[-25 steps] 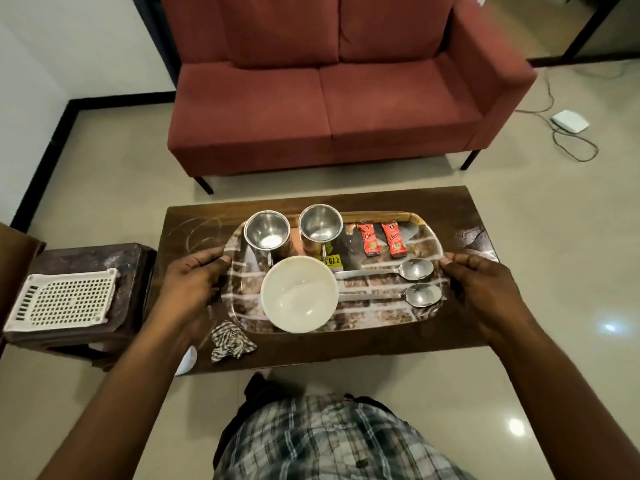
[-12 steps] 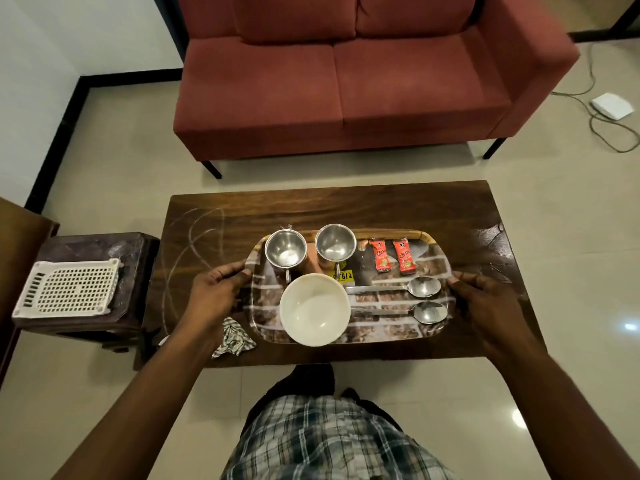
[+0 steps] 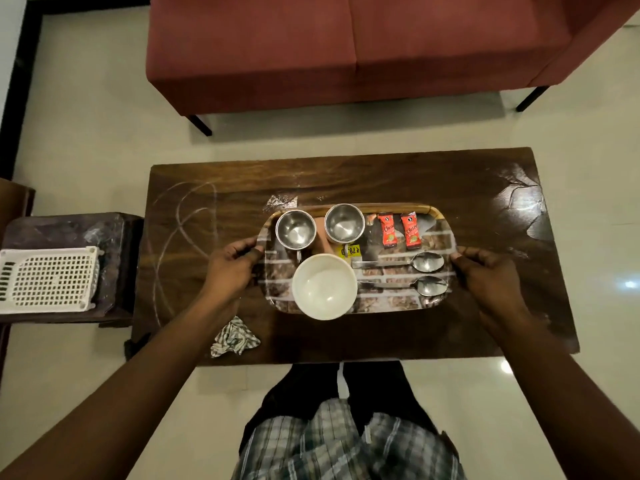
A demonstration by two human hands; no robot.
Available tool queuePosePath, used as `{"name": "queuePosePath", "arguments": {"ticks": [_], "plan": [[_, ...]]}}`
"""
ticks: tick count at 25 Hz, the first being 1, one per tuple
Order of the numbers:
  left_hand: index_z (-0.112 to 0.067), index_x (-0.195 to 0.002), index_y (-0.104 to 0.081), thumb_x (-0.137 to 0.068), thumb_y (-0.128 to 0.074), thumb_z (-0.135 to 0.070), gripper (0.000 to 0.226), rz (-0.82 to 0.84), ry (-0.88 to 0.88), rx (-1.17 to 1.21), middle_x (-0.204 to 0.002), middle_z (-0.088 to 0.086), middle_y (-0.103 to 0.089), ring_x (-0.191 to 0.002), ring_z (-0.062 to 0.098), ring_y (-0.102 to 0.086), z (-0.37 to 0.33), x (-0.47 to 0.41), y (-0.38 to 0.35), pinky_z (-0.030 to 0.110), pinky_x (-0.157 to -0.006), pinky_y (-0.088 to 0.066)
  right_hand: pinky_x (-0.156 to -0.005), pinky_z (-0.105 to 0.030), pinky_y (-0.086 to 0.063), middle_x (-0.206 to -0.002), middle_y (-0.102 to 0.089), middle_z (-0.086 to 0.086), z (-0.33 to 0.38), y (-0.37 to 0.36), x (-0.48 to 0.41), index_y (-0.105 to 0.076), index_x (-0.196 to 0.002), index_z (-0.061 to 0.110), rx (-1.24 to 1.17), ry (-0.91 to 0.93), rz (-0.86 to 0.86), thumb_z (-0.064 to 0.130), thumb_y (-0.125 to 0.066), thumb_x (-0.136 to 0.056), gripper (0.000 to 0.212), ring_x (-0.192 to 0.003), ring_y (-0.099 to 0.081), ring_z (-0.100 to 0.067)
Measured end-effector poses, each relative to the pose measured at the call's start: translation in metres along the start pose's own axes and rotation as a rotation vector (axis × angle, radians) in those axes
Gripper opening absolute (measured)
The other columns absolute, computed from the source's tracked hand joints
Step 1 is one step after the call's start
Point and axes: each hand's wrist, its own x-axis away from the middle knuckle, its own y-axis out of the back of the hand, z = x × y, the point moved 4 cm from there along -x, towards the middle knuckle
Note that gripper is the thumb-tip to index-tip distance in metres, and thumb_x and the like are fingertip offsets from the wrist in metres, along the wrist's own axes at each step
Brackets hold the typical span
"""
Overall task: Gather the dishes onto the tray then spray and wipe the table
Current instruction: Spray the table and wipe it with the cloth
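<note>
A patterned tray [image 3: 388,301] is over the dark wooden table [image 3: 346,181]. It carries a white bowl [image 3: 324,286], two steel cups [image 3: 295,229] [image 3: 344,223], two spoons [image 3: 420,262] [image 3: 424,285] and two red sachets [image 3: 387,230] [image 3: 410,230]. My left hand [image 3: 231,269] grips the tray's left edge. Its right edge is gripped by my right hand [image 3: 485,273]. A crumpled checked cloth [image 3: 235,338] lies on the table near its front left.
A red sofa [image 3: 346,46] stands beyond the table. Left of the table a low dark stool [image 3: 69,226] bears a white perforated basket [image 3: 48,280]. White streaks mark the table's left part [image 3: 180,230]. My legs are at the table's near edge.
The view has risen and now looks more steeply down. Both hands keep their hold on the tray's ends, and the tray sits farther right and nearer the table's middle in the view.
</note>
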Motion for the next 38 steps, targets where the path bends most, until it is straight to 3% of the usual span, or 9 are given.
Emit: {"name": "queuePosePath", "arguments": {"ticks": [3,7,13,15,20,26,28,35,38], "plan": [[-0.023,-0.104,-0.077,-0.106,-0.061,-0.008,0.022,-0.020,0.019,0.004,-0.084,-0.008,-0.082,-0.072,0.009,-0.076,0.025,-0.045,-0.017,0.026,-0.058,-0.064,-0.070,-0.027,-0.059,-0.100,-0.079,-0.009,-0.022,-0.025,-0.047,-0.075,-0.117,0.005,0.040,-0.020,-0.012,0.009,-0.070,-0.103,0.016,-0.081,-0.072,-0.016],[-0.017,-0.112,-0.077,-0.106,-0.061,-0.007,0.020,-0.065,0.044,-0.006,-0.080,-0.013,-0.082,-0.069,0.004,-0.075,0.061,-0.105,-0.047,0.023,-0.056,-0.062,-0.093,-0.044,-0.064,-0.103,-0.082,-0.006,-0.058,-0.044,-0.114,-0.079,-0.118,0.010,0.153,-0.025,-0.002,0.021,-0.077,-0.099,0.022,-0.098,-0.079,-0.023],[-0.002,-0.129,-0.072,-0.104,-0.062,-0.001,0.027,-0.133,0.048,-0.023,-0.112,0.014,-0.075,-0.085,0.021,-0.069,0.100,-0.176,-0.086,0.029,-0.072,-0.056,-0.098,-0.044,-0.063,-0.105,-0.082,-0.002,-0.096,-0.064,-0.190,-0.080,-0.119,0.014,0.248,-0.026,0.007,0.027,-0.077,-0.098,0.024,-0.102,-0.078,-0.021],[-0.001,-0.131,-0.072,-0.104,-0.062,-0.001,0.028,-0.136,0.051,-0.050,-0.116,0.017,-0.075,-0.092,0.025,-0.068,0.106,-0.193,-0.091,0.028,-0.069,-0.055,-0.101,-0.043,-0.061,-0.108,-0.081,-0.002,-0.106,-0.068,-0.204,-0.080,-0.120,0.013,0.258,-0.045,-0.001,0.026,-0.077,-0.098,0.025,-0.106,-0.077,-0.021],[0.000,-0.135,-0.069,-0.105,-0.060,0.000,0.031,-0.151,0.071,-0.113,-0.114,0.012,-0.071,-0.076,0.012,-0.063,0.109,-0.217,-0.104,0.012,-0.052,-0.054,-0.100,-0.049,-0.063,-0.104,-0.082,0.001,-0.122,-0.074,-0.218,-0.079,-0.116,0.017,0.282,-0.098,-0.016,0.027,-0.078,-0.098,0.021,-0.101,-0.078,-0.020],[0.000,-0.132,-0.071,-0.105,-0.059,0.001,0.029,-0.168,0.096,-0.102,-0.122,0.022,-0.075,-0.091,0.024,-0.068,0.118,-0.223,-0.110,0.050,-0.091,-0.059,-0.093,-0.055,-0.065,-0.103,-0.083,0.001,-0.125,-0.077,-0.223,-0.078,-0.118,0.020,0.293,-0.116,-0.002,0.029,-0.076,-0.098,0.023,-0.098,-0.080,-0.023],[0.000,-0.131,-0.071,-0.105,-0.060,0.001,0.029,-0.180,0.104,-0.105,-0.126,0.024,-0.075,-0.100,0.027,-0.067,0.119,-0.225,-0.109,0.056,-0.099,-0.058,-0.094,-0.054,-0.065,-0.104,-0.082,0.000,-0.121,-0.079,-0.222,-0.077,-0.121,0.019,0.287,-0.124,-0.004,0.027,-0.075,-0.100,0.022,-0.099,-0.080,-0.025],[-0.006,-0.122,-0.075,-0.103,-0.063,0.000,0.023,-0.178,0.072,-0.157,-0.097,0.004,-0.075,-0.092,0.024,-0.069,0.123,-0.232,-0.110,0.056,-0.098,-0.059,-0.089,-0.054,-0.066,-0.103,-0.081,-0.003,-0.125,-0.079,-0.220,-0.076,-0.123,0.014,0.276,-0.130,-0.020,0.025,-0.074,-0.101,0.024,-0.099,-0.080,-0.031],[-0.012,-0.112,-0.076,-0.103,-0.064,-0.003,0.018,-0.187,0.051,-0.214,-0.097,0.009,-0.077,-0.088,0.024,-0.070,0.120,-0.230,-0.109,0.058,-0.096,-0.061,-0.090,-0.052,-0.066,-0.106,-0.081,-0.005,-0.123,-0.081,-0.217,-0.076,-0.124,0.013,0.283,-0.124,-0.024,0.025,-0.074,-0.101,0.026,-0.100,-0.079,-0.031]]}}
